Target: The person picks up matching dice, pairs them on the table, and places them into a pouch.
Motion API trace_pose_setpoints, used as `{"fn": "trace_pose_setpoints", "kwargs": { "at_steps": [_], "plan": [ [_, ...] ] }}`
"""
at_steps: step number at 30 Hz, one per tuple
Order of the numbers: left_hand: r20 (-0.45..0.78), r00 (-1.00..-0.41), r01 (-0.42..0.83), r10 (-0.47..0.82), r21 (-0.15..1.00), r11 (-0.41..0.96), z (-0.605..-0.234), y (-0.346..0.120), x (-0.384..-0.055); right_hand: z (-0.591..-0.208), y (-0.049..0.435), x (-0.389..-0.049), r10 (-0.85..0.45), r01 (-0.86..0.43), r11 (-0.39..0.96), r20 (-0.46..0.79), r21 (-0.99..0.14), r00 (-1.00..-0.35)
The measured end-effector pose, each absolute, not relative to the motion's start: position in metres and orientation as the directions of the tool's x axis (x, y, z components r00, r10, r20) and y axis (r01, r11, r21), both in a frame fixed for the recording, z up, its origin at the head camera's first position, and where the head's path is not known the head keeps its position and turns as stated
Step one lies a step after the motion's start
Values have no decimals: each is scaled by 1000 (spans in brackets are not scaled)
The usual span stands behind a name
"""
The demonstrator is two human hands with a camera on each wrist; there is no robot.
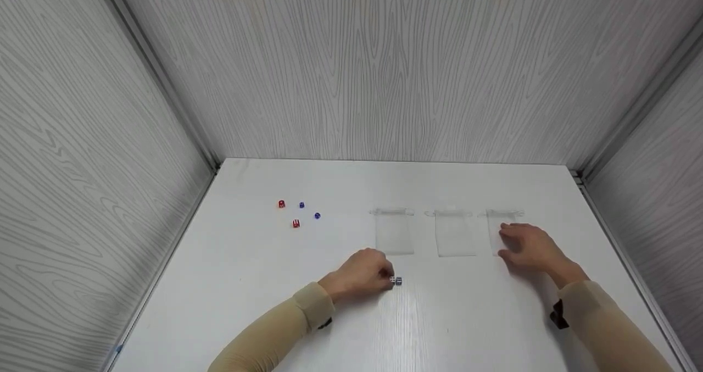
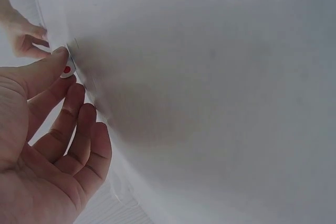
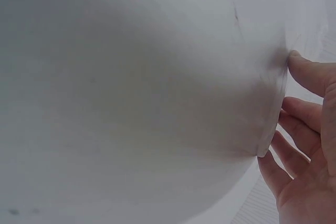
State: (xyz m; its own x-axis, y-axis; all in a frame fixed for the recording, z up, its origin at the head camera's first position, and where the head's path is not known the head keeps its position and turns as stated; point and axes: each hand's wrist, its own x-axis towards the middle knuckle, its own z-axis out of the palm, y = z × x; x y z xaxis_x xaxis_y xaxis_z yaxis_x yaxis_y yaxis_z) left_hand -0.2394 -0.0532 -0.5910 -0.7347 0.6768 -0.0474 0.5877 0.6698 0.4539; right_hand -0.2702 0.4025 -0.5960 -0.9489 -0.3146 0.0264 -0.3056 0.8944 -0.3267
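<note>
My left hand (image 1: 362,273) is low over the table's middle, pinching a small white die (image 2: 67,70) with a red pip between thumb and index finger. Just past the fingertips sits a small dark-and-white die (image 1: 399,281). Over at the right, my right hand (image 1: 533,248) rests on the rightmost sheer drawstring pouch (image 1: 494,229), thumb and fingers spread apart at its edge and covering part of it. Two more flat pouches lie to its left, a middle pouch (image 1: 455,234) and a left pouch (image 1: 394,234).
Toward the back left of the white table (image 1: 236,284) lie two red dice, a farther red die (image 1: 282,204) and a nearer red die (image 1: 296,223). Close by are two blue dice (image 1: 301,205). Grey wood-grain panels (image 1: 351,75) enclose the table at the back and sides.
</note>
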Motion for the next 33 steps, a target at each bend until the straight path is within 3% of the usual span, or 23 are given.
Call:
{"fn": "trace_pose_setpoints", "kwargs": {
  "at_steps": [22,33],
  "plan": [
    [-46,-758,558,651,472,683,-587,-57,-235,-592,404,-272,-339,-347,880,83,-325,-937],
    [-40,-778,520,627,518,679,-577,-37,-240,-591,400,-271,-320,-334,878,100,-342,-942]
  ]
}}
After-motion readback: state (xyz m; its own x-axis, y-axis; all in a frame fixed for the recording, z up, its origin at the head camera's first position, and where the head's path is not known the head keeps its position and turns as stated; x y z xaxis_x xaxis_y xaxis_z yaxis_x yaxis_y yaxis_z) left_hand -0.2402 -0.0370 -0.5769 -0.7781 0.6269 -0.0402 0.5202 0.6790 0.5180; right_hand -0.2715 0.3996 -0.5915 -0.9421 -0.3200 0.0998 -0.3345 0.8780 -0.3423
